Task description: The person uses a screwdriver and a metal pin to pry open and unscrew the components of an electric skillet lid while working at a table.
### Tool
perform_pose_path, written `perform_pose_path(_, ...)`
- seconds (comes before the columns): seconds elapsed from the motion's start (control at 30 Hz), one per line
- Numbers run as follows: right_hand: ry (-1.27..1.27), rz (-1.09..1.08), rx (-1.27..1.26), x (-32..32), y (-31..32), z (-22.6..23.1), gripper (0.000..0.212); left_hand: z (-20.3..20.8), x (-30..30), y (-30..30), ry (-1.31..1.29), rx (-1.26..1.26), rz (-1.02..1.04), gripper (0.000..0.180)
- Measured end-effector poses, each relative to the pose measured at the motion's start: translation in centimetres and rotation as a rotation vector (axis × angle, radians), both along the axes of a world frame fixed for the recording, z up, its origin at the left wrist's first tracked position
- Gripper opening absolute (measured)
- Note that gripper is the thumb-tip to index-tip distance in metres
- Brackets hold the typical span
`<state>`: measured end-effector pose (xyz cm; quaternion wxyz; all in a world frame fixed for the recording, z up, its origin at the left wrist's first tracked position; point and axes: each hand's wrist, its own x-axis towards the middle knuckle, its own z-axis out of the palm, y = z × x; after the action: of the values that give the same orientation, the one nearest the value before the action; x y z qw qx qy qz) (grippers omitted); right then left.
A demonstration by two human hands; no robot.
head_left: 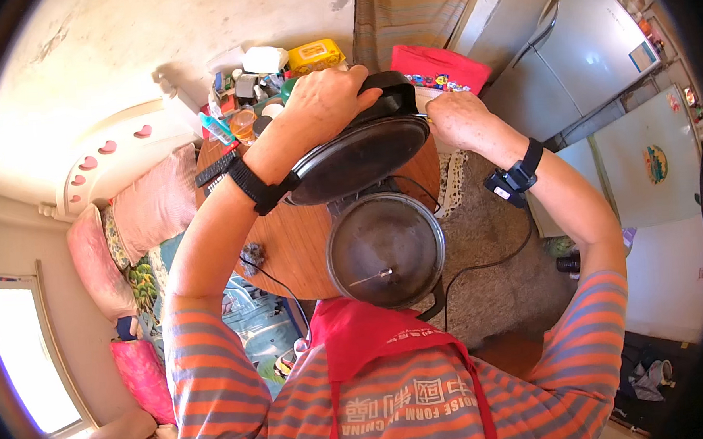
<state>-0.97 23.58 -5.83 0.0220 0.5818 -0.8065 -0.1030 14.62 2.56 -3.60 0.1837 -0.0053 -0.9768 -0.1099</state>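
Observation:
A round electric griddle stands raised open at the table's front edge. Its dark lower plate (385, 241) lies flat, with a thin pale streak and a bright spot on it. Tilted up behind is the round lid (364, 159), with a thick black handle (393, 94) on top. My left hand (325, 101) is closed on the lid's upper left, by the handle, its fingertips partly out of sight. At the lid's right edge, my right hand (462, 121) is curled closed; a small yellowish bit shows at its fingers, but what it holds is hidden.
Under the griddle is a brown wooden table (293, 242), crowded at the back with cups, bottles and a yellow wipes pack (316, 56). A black cord (489, 264) runs across the floor. Left stands a bed with pillows (156, 202); right, a fridge (569, 53).

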Motion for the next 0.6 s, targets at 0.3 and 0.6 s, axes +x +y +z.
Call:
perform_pose_path(0.3,-0.291,-0.282,-0.034,2.8,1.3,0.3,0.043,0.3,1.0,1.7,0.073,-0.023,-0.037,0.034)
perform_pose_path(0.6,-0.182,-0.035,0.245,0.5,-0.9,5.0,0.041,0.8,2.1,1.8,0.003,0.088,-0.044,0.031)
